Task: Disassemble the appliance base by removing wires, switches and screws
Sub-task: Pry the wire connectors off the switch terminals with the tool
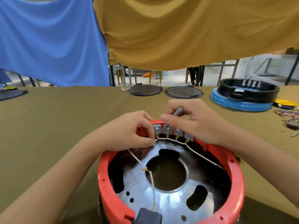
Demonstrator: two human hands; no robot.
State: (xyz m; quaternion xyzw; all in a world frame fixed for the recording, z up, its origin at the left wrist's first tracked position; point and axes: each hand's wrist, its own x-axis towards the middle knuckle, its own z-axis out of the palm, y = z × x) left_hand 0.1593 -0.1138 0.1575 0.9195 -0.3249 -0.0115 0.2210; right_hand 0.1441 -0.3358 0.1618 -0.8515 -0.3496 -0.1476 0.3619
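A round red appliance base (237, 180) lies open toward me, with a shiny metal plate (161, 199) inside. A row of grey switches (177, 132) sits on its far rim, linked by a white wire (200, 155) with brass terminals. My left hand (129, 131) pinches the white wire at the leftmost switch terminal. A grey metal tool (178, 111) is gripped by my right hand (195, 122), its tip down by the second switch. A second white wire (152, 180) runs down to a dark block (148, 215) at the near rim.
On the olive tablecloth (56, 126) at the back lie two dark round plates (144, 90) (183, 92). A black ring on a blue base (242, 105) stands back right, with loose coloured wires (288, 114) beside it. Blue and mustard cloths hang overhead.
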